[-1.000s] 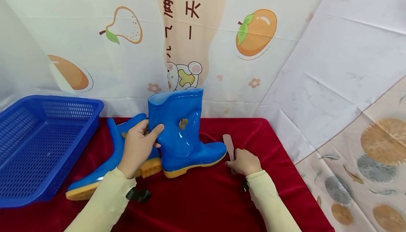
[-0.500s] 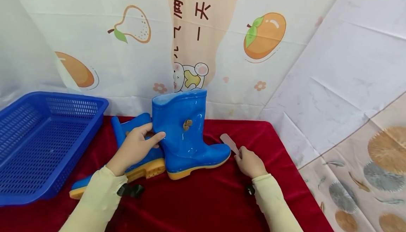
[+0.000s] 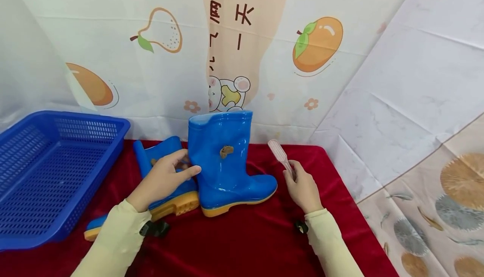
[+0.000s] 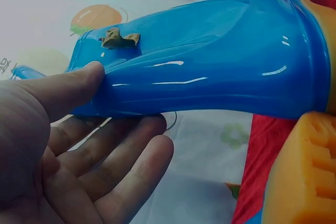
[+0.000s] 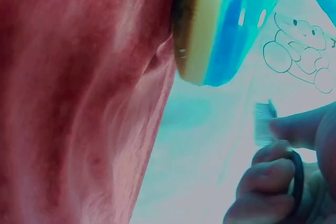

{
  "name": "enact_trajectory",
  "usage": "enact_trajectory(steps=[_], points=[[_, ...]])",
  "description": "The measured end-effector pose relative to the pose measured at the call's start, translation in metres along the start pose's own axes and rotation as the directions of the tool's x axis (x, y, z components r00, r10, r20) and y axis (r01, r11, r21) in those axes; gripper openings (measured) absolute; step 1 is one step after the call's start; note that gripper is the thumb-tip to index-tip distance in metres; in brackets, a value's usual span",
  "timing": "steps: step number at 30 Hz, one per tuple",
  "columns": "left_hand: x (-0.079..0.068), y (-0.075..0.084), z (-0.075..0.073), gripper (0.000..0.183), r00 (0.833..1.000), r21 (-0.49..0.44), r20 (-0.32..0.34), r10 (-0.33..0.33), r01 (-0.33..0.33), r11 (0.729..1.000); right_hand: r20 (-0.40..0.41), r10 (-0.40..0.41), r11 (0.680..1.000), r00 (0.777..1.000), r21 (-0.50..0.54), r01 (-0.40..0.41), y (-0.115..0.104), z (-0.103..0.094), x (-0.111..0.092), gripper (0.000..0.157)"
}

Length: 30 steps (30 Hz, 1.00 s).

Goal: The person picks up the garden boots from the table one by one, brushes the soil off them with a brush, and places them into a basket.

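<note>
A blue rain boot [image 3: 223, 180] with a yellow sole stands upright on red cloth, a brown mud-like patch [image 3: 226, 151] on its shaft. At the shaft's rear edge, my left hand [image 3: 162, 180] holds it, thumb on the near side and fingers behind; the thumb [image 4: 79, 85] overlaps the blue surface in the left wrist view. My right hand [image 3: 304, 186] grips a pale pink brush [image 3: 279, 151] by its handle, right of the toe, with the bristle face showing. Bristles [image 5: 264, 124] also appear beyond the fingers in the right wrist view.
A second blue boot [image 3: 177, 201] lies tipped behind my left forearm, with its yellow sole showing. To the left is a blue perforated basket [image 3: 122, 132]. A printed white curtain [image 3: 272, 71] hangs behind the red-covered table [image 3: 234, 247].
My right hand has lifted the brush and turned its bristle face into view. The upright boot has shifted slightly right, and my left thumb sits lower on its shaft edge.
</note>
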<state>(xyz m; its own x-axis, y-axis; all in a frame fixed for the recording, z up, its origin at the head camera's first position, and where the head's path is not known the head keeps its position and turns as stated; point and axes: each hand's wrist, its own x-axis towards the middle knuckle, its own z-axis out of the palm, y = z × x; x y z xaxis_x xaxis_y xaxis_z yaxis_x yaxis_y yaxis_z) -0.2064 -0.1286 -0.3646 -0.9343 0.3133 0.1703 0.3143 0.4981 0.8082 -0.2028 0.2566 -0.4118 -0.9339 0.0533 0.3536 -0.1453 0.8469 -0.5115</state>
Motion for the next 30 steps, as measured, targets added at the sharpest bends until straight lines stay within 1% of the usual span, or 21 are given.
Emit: enact_trajectory(steps=[4,7,11,14,17,20,21,22,24,25,30], points=[[0.001,0.002,0.003,0.041,1.0,-0.009,-0.013,-0.003,0.003,1.0,-0.056,-0.051,0.996,0.997,0.071,0.055,-0.004,-0.001,0.002,0.034],[0.002,0.002,0.005,0.04,0.999,-0.009,-0.03,-0.023,0.022,1.0,-0.106,-0.084,0.985,0.991,0.142,0.099,-0.013,-0.003,0.004,0.032],[0.001,0.001,0.005,0.044,0.997,0.005,-0.05,-0.053,0.053,0.999,-0.193,-0.124,0.954,0.973,0.247,0.17,-0.034,-0.009,0.005,0.023],[0.0,-0.001,0.004,0.046,0.996,0.0,-0.062,-0.069,0.069,0.998,-0.234,-0.159,0.918,0.959,0.323,0.231,-0.056,-0.014,0.003,0.021],[0.0,-0.001,0.003,0.045,0.995,-0.02,-0.07,-0.077,0.076,0.997,-0.215,-0.181,0.892,0.96,0.375,0.252,-0.089,-0.024,-0.005,0.023],[-0.001,-0.001,0.003,0.045,0.994,-0.032,-0.072,-0.08,0.078,0.996,-0.174,-0.212,0.887,0.962,0.378,0.264,-0.101,-0.022,-0.01,0.028],[-0.001,-0.001,0.003,0.045,0.994,-0.032,-0.072,-0.082,0.079,0.996,-0.159,-0.219,0.889,0.963,0.373,0.264,-0.103,-0.021,-0.011,0.03],[-0.001,0.0,0.003,0.045,0.994,-0.032,-0.071,-0.083,0.081,0.996,-0.148,-0.229,0.891,0.962,0.366,0.268,-0.1,-0.017,-0.011,0.034],[-0.001,0.0,0.003,0.045,0.994,-0.033,-0.068,-0.085,0.083,0.996,-0.134,-0.259,0.89,0.957,0.352,0.29,-0.093,-0.01,-0.011,0.042],[-0.001,0.0,0.003,0.045,0.994,-0.032,-0.068,-0.084,0.082,0.996,-0.128,-0.273,0.889,0.953,0.345,0.301,-0.094,-0.008,-0.011,0.045],[0.0,0.002,0.003,0.046,0.995,-0.015,-0.068,-0.079,0.078,0.997,-0.142,-0.339,0.875,0.93,0.315,0.367,-0.095,-0.001,-0.013,0.049]])
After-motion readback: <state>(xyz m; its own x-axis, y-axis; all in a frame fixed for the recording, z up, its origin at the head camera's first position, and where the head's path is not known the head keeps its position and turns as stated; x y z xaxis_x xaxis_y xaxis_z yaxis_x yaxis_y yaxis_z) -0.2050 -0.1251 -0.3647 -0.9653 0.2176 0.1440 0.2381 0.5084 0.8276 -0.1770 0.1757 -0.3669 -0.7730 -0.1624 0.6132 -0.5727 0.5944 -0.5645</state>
